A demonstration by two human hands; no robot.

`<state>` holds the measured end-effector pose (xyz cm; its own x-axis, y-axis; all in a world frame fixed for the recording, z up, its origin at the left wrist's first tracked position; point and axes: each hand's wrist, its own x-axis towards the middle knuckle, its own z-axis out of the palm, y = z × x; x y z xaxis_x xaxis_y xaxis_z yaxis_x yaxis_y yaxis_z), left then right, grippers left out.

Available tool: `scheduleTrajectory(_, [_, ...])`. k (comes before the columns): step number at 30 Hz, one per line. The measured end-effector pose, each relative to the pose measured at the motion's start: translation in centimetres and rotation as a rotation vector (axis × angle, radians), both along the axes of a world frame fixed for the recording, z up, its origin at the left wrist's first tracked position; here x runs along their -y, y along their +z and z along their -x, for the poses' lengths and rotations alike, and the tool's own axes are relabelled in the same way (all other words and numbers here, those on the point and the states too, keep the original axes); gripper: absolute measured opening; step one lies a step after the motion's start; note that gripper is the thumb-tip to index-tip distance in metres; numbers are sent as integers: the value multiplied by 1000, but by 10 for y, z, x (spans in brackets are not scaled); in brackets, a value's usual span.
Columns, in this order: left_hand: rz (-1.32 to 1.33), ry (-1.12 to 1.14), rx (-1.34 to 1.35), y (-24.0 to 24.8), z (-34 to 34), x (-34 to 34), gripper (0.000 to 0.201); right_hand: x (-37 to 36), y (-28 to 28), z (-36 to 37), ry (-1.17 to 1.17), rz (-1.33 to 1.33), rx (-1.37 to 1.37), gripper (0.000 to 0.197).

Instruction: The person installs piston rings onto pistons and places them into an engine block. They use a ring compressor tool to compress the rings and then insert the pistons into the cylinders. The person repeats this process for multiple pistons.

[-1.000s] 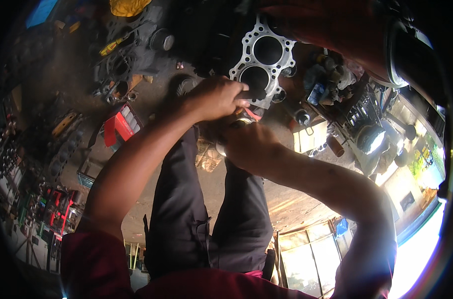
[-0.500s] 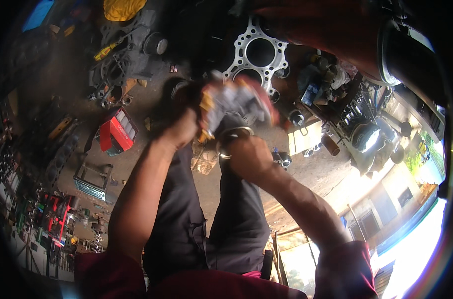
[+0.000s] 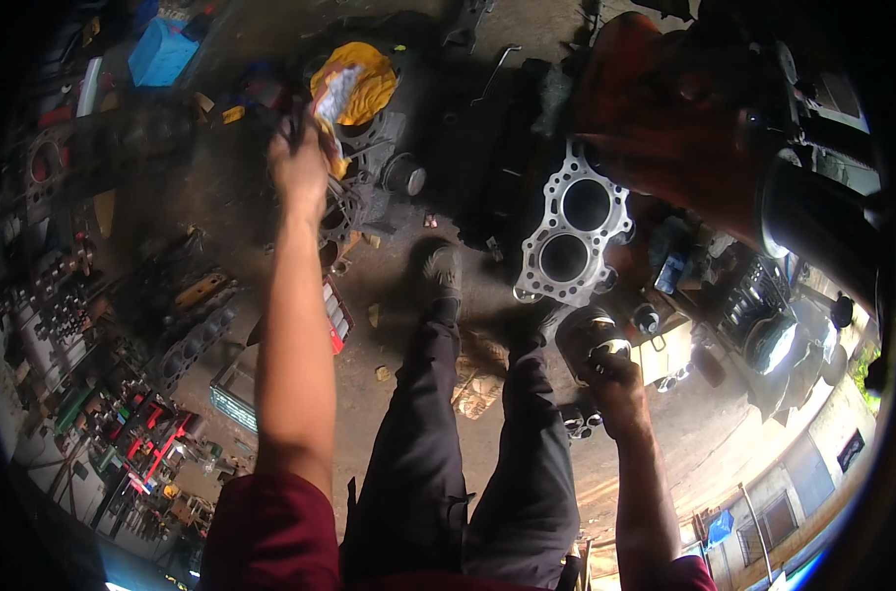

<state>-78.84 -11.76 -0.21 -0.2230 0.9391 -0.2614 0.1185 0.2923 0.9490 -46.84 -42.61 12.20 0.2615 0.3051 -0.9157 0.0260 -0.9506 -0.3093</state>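
Observation:
My left hand [image 3: 300, 167] reaches far out to the upper left, closed around a crumpled rag [image 3: 337, 97] with white and yellow-orange patches. The rag overlaps a yellow cloth [image 3: 374, 74] lying on grey engine parts [image 3: 374, 163]. Blur softens the fingers. At the right my right hand [image 3: 617, 389] grips a dark, round metal part that looks like a piston [image 3: 576, 345], its bright end close to my fingers. Just beyond it stands an engine block [image 3: 574, 230] with a pale, flat top and two round bores showing.
A large reddish machine body [image 3: 664, 98] fills the upper right. Beside my left forearm are a red box [image 3: 336, 330] of white cylinders and a metal frame [image 3: 233, 399]. Tools and parts [image 3: 152, 433] crowd the lower left. My shoe [image 3: 442, 271] rests on the dirt floor.
My hands have moved apart from the middle. The left carried the rag to the upper left, onto the yellow cloth; the right took the piston to the right. The view has shifted.

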Motion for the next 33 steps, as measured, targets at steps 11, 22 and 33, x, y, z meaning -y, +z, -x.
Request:
scheduleTrajectory(11, [205, -237, -375, -62, -41, 7, 51, -21, -33, -36, -459, -71, -135, 5])
scheduleTrajectory(22, [793, -266, 809, -57, -84, 158, 22, -72, -66, -60, -608, -153, -183, 6])
scheduleTrajectory(33, [662, -508, 165, -90, -125, 149, 33, -88, -94, -66, -533, -159, -128, 12])
